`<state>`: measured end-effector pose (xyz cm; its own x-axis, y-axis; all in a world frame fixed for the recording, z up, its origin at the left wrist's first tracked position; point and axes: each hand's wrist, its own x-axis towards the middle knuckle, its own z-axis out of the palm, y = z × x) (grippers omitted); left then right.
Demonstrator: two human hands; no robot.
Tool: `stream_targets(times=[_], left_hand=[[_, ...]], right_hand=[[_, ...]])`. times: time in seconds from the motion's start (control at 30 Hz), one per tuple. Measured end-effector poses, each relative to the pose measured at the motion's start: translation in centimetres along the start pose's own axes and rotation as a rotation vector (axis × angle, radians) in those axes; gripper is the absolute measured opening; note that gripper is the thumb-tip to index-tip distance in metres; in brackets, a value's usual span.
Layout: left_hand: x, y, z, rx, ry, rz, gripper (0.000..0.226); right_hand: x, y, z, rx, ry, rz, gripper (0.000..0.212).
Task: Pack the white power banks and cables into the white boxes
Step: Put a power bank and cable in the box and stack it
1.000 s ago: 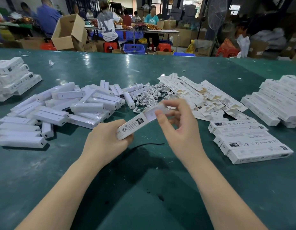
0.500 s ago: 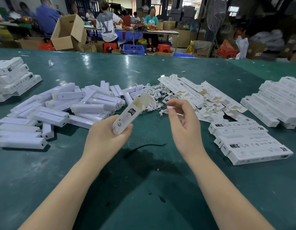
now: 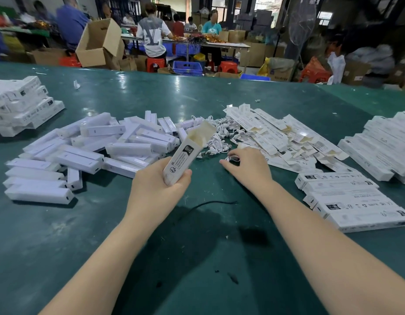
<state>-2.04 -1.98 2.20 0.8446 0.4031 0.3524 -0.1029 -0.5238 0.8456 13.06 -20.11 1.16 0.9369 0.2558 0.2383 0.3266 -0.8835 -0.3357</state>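
Box (image 3: 187, 153) light, crushable, gripped low in left hand (image 3: 159, 187) | right hand (image 3: 248, 165) pinching limp coiled cable (image 3: 233, 158) | take coil whole

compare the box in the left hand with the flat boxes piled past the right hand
The box gripped in the left hand is folded up into a sleeve, while the flat boxes are unfolded blanks. It is lifted off the green table and tilted with its open flap end up; they lie overlapping on the table. It is a single box; they form a loose pile. Both are white card with black print and brownish insides.
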Motion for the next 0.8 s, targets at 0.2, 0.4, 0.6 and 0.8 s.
stream_targets(times=[0.2, 0.4, 0.6, 0.8], left_hand=[[0.0, 0.0, 0.0, 0.008, -0.014, 0.011, 0.011], [0.0, 0.0, -0.1, 0.067, 0.003, 0.028, 0.015], [0.3, -0.4, -0.4, 0.391, 0.031, 0.056, 0.023], [0.4, -0.1, 0.0, 0.583, -0.043, 0.025, 0.015]], right_hand=[[-0.7, -0.5, 0.7, 0.141, 0.06, 0.031, 0.017], [-2.2, -0.9, -0.7, 0.35, 0.116, 0.055, 0.01], [-5.8, -2.3, -4.7, 1.034, 0.293, -0.019, 0.022], [-8.1, -3.9, -6.5, 1.229, 0.134, -0.179, 0.021]])
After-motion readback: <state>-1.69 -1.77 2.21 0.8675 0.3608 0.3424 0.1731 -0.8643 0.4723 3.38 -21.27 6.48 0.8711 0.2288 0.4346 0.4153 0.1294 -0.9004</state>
